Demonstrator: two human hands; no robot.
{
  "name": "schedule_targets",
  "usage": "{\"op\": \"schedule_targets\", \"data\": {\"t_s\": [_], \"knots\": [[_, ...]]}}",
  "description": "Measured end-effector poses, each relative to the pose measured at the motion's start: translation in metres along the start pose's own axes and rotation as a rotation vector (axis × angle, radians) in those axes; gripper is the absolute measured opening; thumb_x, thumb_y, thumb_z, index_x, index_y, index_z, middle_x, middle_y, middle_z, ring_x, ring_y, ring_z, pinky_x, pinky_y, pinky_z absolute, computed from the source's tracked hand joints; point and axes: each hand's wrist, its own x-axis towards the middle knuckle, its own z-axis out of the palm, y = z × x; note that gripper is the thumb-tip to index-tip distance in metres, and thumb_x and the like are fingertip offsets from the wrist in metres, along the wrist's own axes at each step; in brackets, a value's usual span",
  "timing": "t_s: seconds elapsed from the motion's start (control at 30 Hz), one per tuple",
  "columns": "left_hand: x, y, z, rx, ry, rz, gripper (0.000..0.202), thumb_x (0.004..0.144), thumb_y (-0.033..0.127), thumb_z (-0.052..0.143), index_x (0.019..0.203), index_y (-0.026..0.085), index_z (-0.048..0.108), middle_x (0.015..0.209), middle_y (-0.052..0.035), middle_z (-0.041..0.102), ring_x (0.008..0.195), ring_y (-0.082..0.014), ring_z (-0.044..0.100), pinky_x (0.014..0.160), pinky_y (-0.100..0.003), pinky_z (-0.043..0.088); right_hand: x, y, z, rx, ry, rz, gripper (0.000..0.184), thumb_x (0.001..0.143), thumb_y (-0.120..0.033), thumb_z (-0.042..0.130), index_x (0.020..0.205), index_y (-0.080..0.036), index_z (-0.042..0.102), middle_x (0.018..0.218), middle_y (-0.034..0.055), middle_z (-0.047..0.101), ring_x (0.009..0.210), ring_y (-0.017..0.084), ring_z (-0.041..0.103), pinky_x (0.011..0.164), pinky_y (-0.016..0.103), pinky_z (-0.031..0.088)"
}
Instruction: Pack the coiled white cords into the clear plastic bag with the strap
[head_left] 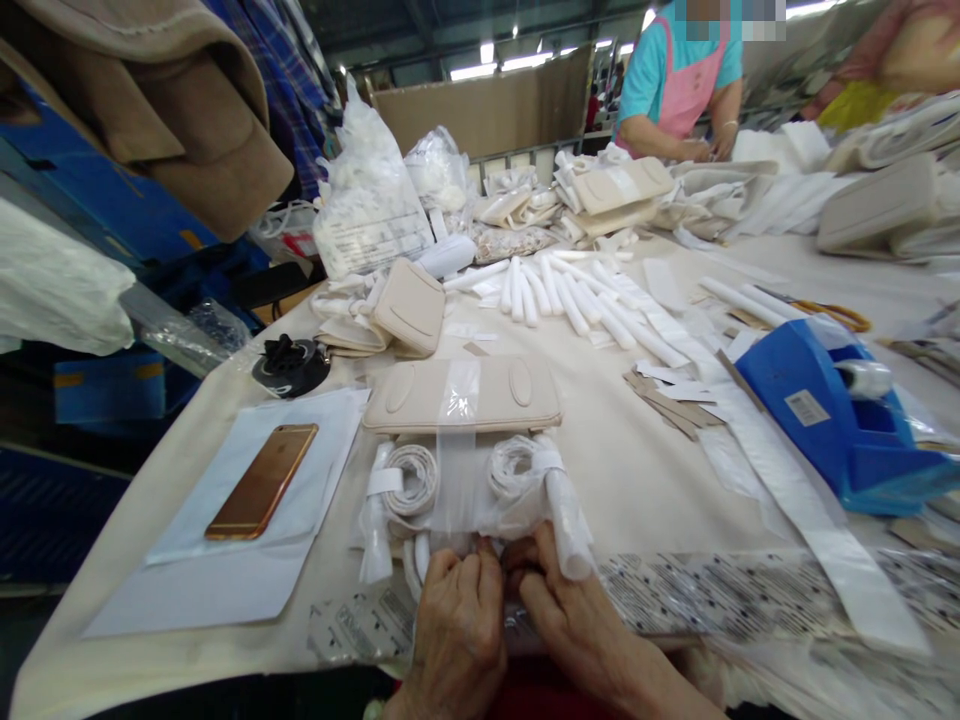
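A beige handbag [405, 404] lies flat in front of me, with a clear strip [458, 392] running down over its middle. Below the flap sit two rolled, wrapped straps: the left roll [411, 480] and the right roll [514, 467]. A white wrapped tube [568, 530] hangs beside the right roll. At the bag's near end, my left hand [461, 615] is closed with its fingers bent. My right hand [559, 600] is closed beside it, fingertips close to the left ones and beneath the white tube. What the fingertips pinch is hidden.
A phone [262, 482] rests on papers to the left, near a black round object [290, 366]. White tubes [559, 290] lie beyond the bag. On the right are a blue tape dispenser [825, 410] and scissors [832, 313]. Across the table a person [675, 90] works.
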Motion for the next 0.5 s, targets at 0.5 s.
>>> {"op": "schedule_targets", "data": {"t_s": [0.5], "knots": [[0.0013, 0.0083, 0.0043, -0.020, 0.063, -0.131, 0.021, 0.088, 0.005, 0.034, 0.094, 0.008, 0.054, 0.057, 0.0003, 0.052, 0.050, -0.0135, 0.048, 0.059, -0.031, 0.036, 0.0003, -0.0012, 0.0043, 0.205, 0.133, 0.132, 0.017, 0.075, -0.012, 0.046, 0.076, -0.023, 0.058, 0.084, 0.0056, 0.069, 0.077, 0.021, 0.059, 0.075, 0.029, 0.047]]}}
